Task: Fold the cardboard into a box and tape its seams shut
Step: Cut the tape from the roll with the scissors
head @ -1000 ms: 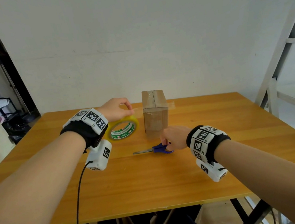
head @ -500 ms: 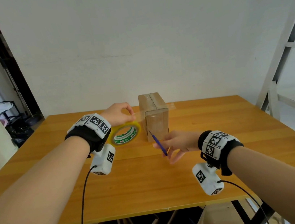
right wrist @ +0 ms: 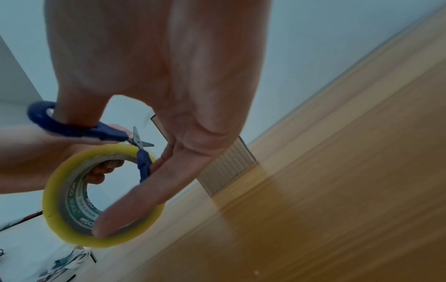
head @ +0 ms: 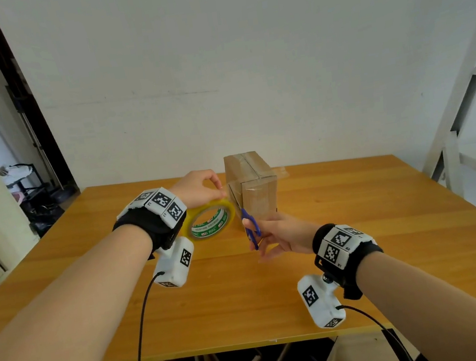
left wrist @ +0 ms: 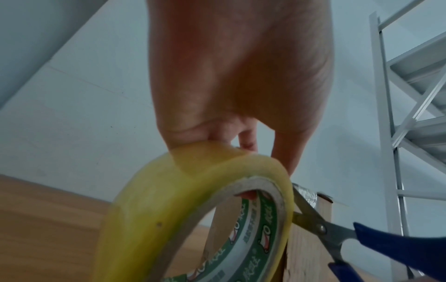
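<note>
Scissors [head: 249, 227] are off the table since a second ago, now raised in the right hand [head: 281, 235], thumb through a blue loop, long axis up and away, open blades at the tape between roll and box. Left hand [head: 198, 189] grips the yellow tape roll [head: 210, 219], held on edge. Beyond, the cardboard box [head: 251, 187] stands upright mid-table [head: 361, 239], top seam taped.

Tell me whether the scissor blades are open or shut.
Open: the scissors show two blades spread in a V beside the tape roll.
</note>
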A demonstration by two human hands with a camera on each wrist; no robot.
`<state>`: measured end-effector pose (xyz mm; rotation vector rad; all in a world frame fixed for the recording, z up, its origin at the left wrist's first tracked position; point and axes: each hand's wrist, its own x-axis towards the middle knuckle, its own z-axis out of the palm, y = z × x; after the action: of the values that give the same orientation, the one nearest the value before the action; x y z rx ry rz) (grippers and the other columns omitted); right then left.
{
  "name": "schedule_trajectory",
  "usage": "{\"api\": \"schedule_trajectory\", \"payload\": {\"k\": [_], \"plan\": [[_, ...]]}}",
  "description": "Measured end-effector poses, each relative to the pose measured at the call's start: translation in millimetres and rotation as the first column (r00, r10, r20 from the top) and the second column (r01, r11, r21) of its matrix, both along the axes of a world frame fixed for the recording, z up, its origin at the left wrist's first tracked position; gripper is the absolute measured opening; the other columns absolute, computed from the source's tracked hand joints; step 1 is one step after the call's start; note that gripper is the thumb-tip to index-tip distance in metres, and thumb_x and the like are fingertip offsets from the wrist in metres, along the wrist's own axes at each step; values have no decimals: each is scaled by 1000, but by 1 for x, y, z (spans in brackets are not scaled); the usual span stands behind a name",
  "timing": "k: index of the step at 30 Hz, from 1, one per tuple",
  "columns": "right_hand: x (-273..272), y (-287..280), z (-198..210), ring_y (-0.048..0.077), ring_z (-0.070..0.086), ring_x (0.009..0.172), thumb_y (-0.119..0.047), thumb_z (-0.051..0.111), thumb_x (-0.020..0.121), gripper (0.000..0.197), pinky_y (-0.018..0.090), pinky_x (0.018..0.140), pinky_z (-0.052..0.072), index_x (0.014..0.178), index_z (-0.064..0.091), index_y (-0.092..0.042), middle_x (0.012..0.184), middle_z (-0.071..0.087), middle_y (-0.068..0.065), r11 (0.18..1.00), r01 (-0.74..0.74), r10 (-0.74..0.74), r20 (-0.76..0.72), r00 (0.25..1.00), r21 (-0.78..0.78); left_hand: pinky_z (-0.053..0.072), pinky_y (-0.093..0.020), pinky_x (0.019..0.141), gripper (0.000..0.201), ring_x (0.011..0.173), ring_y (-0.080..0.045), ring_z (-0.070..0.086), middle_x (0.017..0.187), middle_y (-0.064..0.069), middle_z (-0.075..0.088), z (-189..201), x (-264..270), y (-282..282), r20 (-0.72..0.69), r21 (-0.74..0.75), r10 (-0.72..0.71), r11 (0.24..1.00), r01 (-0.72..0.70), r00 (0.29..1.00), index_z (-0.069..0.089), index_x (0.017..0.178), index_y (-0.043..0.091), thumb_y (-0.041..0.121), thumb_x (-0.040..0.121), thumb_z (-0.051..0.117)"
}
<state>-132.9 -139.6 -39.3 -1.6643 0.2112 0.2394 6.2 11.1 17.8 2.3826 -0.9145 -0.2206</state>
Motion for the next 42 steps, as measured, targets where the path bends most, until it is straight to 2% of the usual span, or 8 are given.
{"api": "schedule_trajectory", "payload": {"k": [6, 10, 16, 24, 29, 34, 38, 42], "plan": [[1, 0, -3, 8, 57, 57, -38, 57, 90, 31, 25, 60, 57, 99, 59, -8, 79, 63, 5, 999, 28, -27, 37, 999, -27, 39, -37, 98, 16, 117, -29, 53, 123, -6, 58, -3, 3, 2, 17, 11, 19, 1000, -19, 1000, 59, 92, 21, 32, 83, 66], [1, -1, -3, 7, 55, 56, -36, 59, 90, 29, 23, 56, 56, 96, 61, -8, 78, 62, 4, 998, 46, -43, 65, 997, -45, 38, -34, 97, 20, 116, -22, 52, 123, -2, 57, -3, 5, 3, 29, 4, 25, 1000, -25, 999, 60, 92, 21, 37, 82, 66], [0, -4, -2, 6, 52, 52, -30, 61, 90, 20, 21, 51, 54, 89, 63, -10, 73, 59, 3, 992, 72, -58, 129, 990, -108, 37, -37, 103, 23, 121, -22, 49, 126, -2, 57, -6, 7, 3, 47, 3, 16, 1000, -16, 999, 60, 92, 21, 38, 79, 70], [-1, -9, 0, 6, 54, 53, -29, 64, 88, 12, 23, 53, 56, 87, 63, -17, 75, 59, 3, 984, 59, -35, 141, 989, -170, 31, -25, 87, 28, 120, -23, 49, 126, -3, 56, -1, -1, 0, 96, 25, 2, 1000, -4, 995, 60, 105, 13, 29, 83, 67], [-2, -11, 2, 6, 54, 51, -28, 63, 89, 14, 22, 51, 54, 86, 62, -14, 74, 59, 3, 980, 57, -28, 147, 989, -191, 34, -26, 77, 26, 95, -18, 49, 114, -2, 57, 1, 3, 5, 187, 117, -4, 993, -18, 982, 58, 103, 16, 29, 83, 67], [-3, -13, 4, 6, 54, 52, -28, 62, 89, 19, 21, 51, 54, 90, 62, -9, 75, 59, 4, 979, 39, -11, 140, 990, -200, 35, -27, 73, 19, 91, -18, 48, 98, 3, 49, -4, 8, 19, 168, 182, 4, 983, -35, 986, 57, 99, 19, 27, 84, 65], [-3, -10, 7, 7, 54, 53, -26, 62, 90, 15, 21, 51, 54, 87, 62, -11, 75, 59, 4, 976, 33, -1, 146, 989, -217, 34, -25, 59, 9, 86, -19, 47, 98, -3, 56, -14, 5, 24, 134, 127, 22, 991, -39, 991, 54, 91, 20, 21, 86, 61], [-4, -8, 7, 8, 55, 55, -26, 62, 89, 14, 21, 51, 54, 87, 62, -12, 75, 60, 5, 974, 39, -6, 145, 989, -225, 38, -30, 69, 13, 87, -18, 48, 102, -4, 61, -23, 0, 26, 155, 53, 32, 998, -41, 987, 54, 89, 15, 28, 91, 55]]}}
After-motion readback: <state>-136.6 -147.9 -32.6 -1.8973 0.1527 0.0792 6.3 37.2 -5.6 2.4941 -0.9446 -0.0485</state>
